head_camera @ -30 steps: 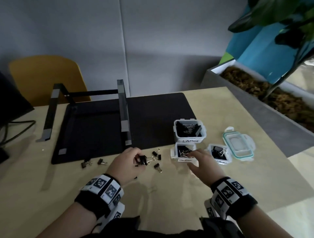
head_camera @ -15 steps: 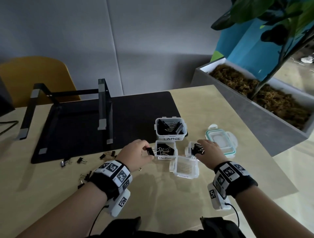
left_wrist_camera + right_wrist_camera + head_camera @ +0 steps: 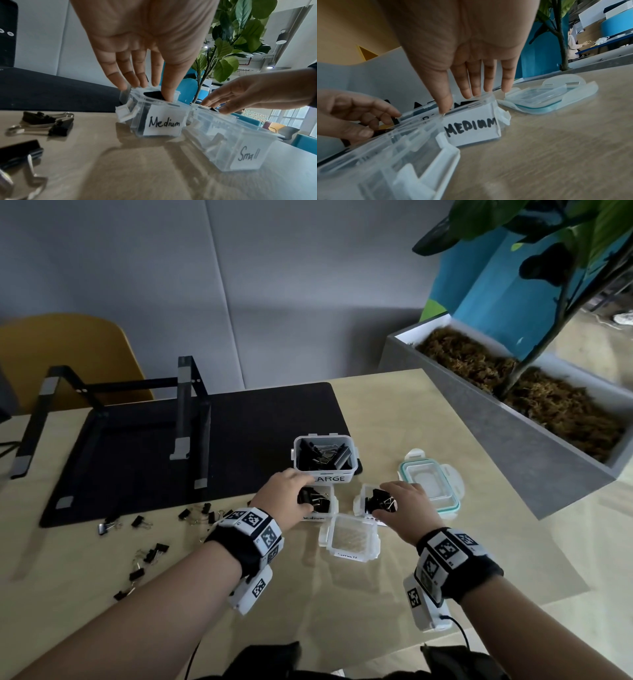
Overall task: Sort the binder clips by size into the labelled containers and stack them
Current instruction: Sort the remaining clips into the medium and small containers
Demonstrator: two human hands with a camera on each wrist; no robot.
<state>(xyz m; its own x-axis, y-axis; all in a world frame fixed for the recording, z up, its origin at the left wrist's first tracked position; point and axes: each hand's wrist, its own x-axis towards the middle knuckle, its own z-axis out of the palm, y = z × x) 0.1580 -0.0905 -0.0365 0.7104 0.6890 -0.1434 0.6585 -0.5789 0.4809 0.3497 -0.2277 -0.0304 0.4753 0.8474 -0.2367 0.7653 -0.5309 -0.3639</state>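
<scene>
Just now both hands are reaching into the two medium tubs on the counter point(image 3: 479, 542). The left hand point(image 3: 286, 496) is hanging over the left medium tub point(image 3: 163, 120), its fingers point(image 3: 120, 70) nearly straight and pointing down; its thumb is touching a black clip point(image 3: 153, 95) at the tub's mouth, and whether that clip is being pinched I cannot tell. The right hand point(image 3: 407, 505) is hovering over the right medium tub point(image 3: 471, 128), fingers spread and straight, thumb tip touching the near rim, with black clips point(image 3: 378, 503) lying under the palm. The small tub point(image 3: 349, 537) is sitting nearer the person, between the two wrists, touching both medium tubs. The large tub point(image 3: 323, 458), full of big clips, is standing just behind the left medium tub. Loose clips point(image 3: 147, 556) are lying scattered on the counter to the left of the left wrist. A lid point(image 3: 431, 487) is resting just right of the right hand.
</scene>
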